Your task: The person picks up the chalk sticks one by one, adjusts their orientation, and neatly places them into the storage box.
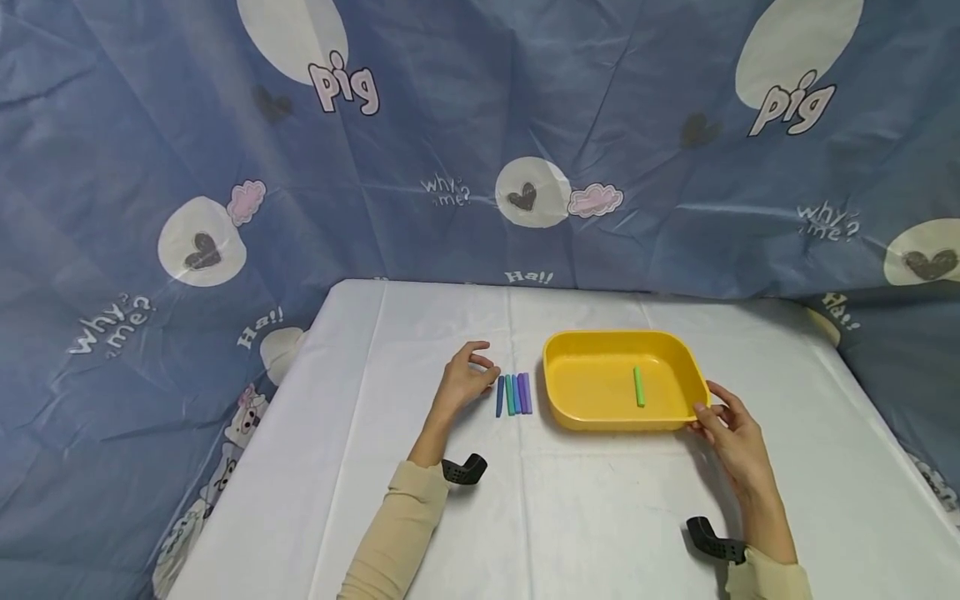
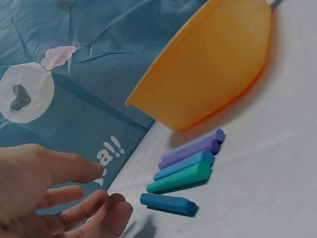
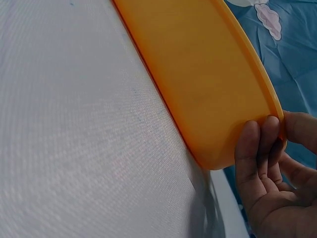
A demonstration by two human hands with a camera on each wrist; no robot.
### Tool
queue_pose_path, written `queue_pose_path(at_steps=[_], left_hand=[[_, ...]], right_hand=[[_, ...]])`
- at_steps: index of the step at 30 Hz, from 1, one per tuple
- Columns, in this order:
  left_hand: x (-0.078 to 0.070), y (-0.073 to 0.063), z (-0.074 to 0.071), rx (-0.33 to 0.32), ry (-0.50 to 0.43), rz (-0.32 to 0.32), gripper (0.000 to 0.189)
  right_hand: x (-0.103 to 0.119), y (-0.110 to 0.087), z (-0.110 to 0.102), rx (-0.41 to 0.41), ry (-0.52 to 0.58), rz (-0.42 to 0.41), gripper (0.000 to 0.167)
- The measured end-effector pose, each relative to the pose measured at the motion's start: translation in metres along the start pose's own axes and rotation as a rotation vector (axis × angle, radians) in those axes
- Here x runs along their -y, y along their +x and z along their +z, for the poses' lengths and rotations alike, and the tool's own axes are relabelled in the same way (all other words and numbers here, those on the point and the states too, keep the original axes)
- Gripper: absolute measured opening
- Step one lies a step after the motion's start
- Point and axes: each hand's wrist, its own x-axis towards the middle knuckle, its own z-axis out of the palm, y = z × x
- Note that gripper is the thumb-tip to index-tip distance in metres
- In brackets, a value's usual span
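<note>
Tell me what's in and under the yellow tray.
One green crayon-like stick lies inside the yellow tray, right of centre. The right hand covers part of its near right corner; anything underneath is hidden.

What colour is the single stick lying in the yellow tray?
Light green; the stick in the tray shows best in the head view.

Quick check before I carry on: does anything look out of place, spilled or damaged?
Nothing looks spilled or damaged. One slight oddity: the dark blue stick near the left hand lies a little apart from the other four sticks, which sit close together. The tray, held by the right hand, sits upright.
</note>
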Motion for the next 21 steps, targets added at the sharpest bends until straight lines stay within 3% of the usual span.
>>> queue_pose_path(at_steps=[11, 21], left_hand=[[0.013, -0.008, 0.002, 0.084, 0.084, 0.05, 0.057], [0.019, -0.008, 0.005, 0.062, 0.183, 0.073, 0.053]], right_hand=[[0.0, 0.002, 0.0, 0.006, 0.013, -0.006, 0.065], [-0.003, 0.0, -0.002, 0.032, 0.067, -0.03, 0.065]])
